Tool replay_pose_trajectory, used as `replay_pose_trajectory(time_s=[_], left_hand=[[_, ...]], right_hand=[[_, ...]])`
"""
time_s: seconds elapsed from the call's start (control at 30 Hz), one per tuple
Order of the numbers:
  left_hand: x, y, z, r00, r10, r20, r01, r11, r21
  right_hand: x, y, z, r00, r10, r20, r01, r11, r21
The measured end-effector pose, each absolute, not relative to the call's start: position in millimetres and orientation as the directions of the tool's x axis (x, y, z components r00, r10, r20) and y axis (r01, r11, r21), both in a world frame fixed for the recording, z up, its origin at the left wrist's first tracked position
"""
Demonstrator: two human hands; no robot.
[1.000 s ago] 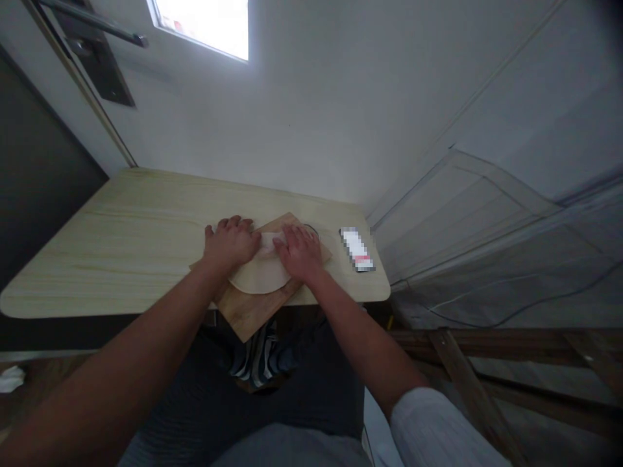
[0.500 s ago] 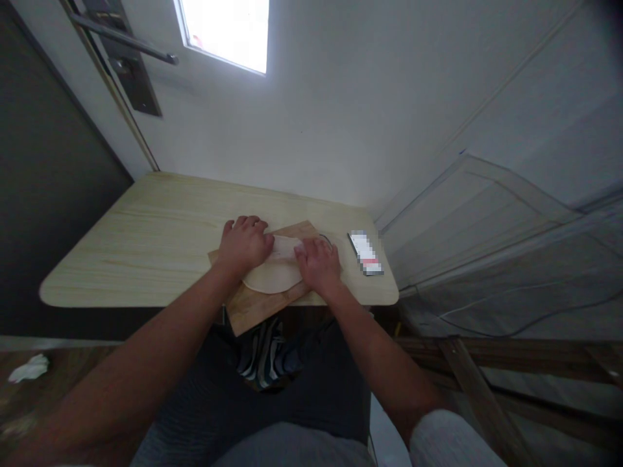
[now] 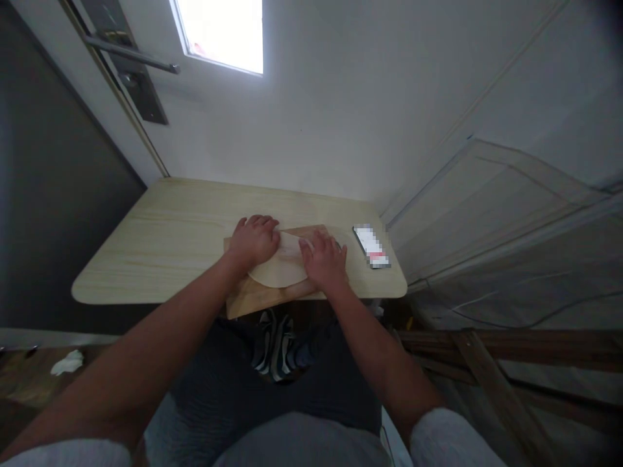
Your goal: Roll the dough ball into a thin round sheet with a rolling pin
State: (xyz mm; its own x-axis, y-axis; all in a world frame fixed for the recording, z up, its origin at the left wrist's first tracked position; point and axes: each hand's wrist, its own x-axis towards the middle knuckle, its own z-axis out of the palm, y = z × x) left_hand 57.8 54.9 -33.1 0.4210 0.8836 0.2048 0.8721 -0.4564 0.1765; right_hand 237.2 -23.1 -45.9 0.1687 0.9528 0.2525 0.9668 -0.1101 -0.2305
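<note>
A pale, flat, rounded sheet that looks like dough (image 3: 278,271) lies on a wooden board (image 3: 250,299). My left hand (image 3: 256,241) presses on its far left edge, fingers bent over it and thumb on the sheet. On the right side, my right hand (image 3: 325,259) has its fingers curled over the edge, thumb pointing inward. Between the thumbs a paler strip shows along the far part of the sheet; I cannot tell whether it is a fold. My palms and fingers hide both ends of that strip.
The board sits at the front edge of a light wood-grain table (image 3: 175,220), one corner overhanging. A phone (image 3: 370,246) lies right of my right hand. Behind stands a white door with a handle (image 3: 134,55). A wooden frame (image 3: 487,363) stands at lower right.
The view has shifted slightly, and the board appears turned a little. Both hands stay on the dough sheet; my right hand's fingers look somewhat more spread.
</note>
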Motion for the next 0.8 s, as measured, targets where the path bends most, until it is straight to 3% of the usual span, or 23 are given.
replay_pose_trajectory(time_s=[0.3, 0.8], left_hand=[[57.6, 44.9, -32.2, 0.358, 0.919, 0.165, 0.909, -0.384, 0.161], [36.5, -87.7, -36.9, 0.261, 0.944, 0.201, 0.923, -0.305, 0.234]], right_hand=[[242.3, -10.7, -46.6, 0.109, 0.968, 0.225, 0.977, -0.063, -0.202], [226.9, -117.0, -55.8, 0.018, 0.959, 0.283, 0.967, 0.055, -0.248]])
